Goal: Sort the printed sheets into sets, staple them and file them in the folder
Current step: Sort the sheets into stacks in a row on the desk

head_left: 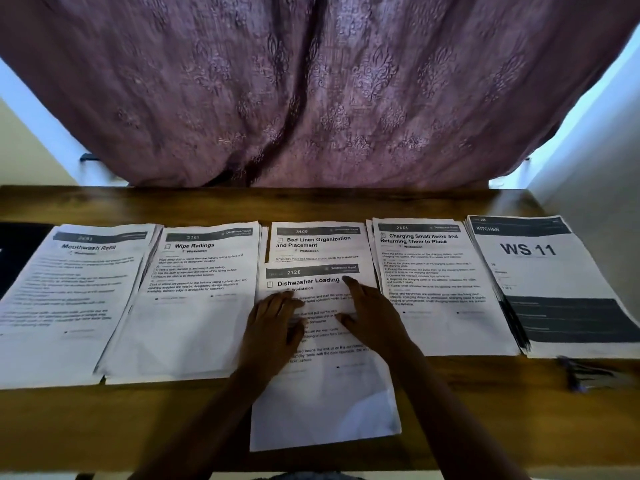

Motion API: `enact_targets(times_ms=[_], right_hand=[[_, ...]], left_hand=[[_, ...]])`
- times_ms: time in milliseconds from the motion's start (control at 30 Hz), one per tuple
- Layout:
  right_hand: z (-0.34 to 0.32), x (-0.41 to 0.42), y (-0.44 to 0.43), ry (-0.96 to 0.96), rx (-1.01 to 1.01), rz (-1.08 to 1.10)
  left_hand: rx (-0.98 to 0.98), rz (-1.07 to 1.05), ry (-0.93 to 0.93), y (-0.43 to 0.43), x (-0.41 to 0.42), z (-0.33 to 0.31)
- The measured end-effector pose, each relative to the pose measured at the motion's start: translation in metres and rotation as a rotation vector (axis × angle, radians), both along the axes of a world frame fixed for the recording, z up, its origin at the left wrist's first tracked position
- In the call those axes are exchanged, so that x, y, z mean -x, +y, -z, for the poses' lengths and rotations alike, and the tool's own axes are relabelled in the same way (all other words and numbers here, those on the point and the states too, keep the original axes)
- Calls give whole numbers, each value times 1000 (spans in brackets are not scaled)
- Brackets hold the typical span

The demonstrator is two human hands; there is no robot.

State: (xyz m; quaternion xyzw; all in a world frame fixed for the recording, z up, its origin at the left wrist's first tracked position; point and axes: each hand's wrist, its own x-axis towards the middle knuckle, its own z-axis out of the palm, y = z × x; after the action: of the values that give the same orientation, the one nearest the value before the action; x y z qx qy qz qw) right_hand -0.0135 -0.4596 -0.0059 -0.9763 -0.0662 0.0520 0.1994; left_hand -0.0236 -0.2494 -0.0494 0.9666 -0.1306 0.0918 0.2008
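Several piles of printed sheets lie in a row on the wooden table (173, 427): Mouthwash Refill (65, 299), Wipe Railings (187, 306), Bed Linen Organization (317, 242), Charging Small Items (440, 289) and a dark-banded WS 11 pile (554, 282). A Dishwasher Loading sheet (322, 393) lies nearer me, overlapping the Bed Linen pile. My left hand (273, 327) rests flat on its left part with fingers spread. My right hand (370, 313) presses on its right part, index finger pointing at the title.
A purple patterned curtain (311, 91) hangs behind the table's far edge. A dark object (17, 251) lies at the far left under the Mouthwash pile. A small blurred dark item (585, 374), unclear what, sits near the front right.
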Motion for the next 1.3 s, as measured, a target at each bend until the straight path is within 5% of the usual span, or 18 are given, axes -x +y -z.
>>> enact_targets(times_ms=[367,667,833,1000,1067,1300], right_hand=[[-6,-40,-7,91,89,-170],[-28,19,7,31,-352,122],[-49,27,1,-114,-524,132],[-92,2,5,-269,-768,194],[-106,-12,23,-293,-848,186],[-106,-52,165,-297,-924,-42]], left_hand=[[-36,2,-49,-2,1,-4],[74,33,-29,0,1,-5],[454,-46,97,1,8,-25],[1197,-191,338,11,4,-89],[1288,-226,349,38,-5,-105],[957,-386,123,190,-26,-151]])
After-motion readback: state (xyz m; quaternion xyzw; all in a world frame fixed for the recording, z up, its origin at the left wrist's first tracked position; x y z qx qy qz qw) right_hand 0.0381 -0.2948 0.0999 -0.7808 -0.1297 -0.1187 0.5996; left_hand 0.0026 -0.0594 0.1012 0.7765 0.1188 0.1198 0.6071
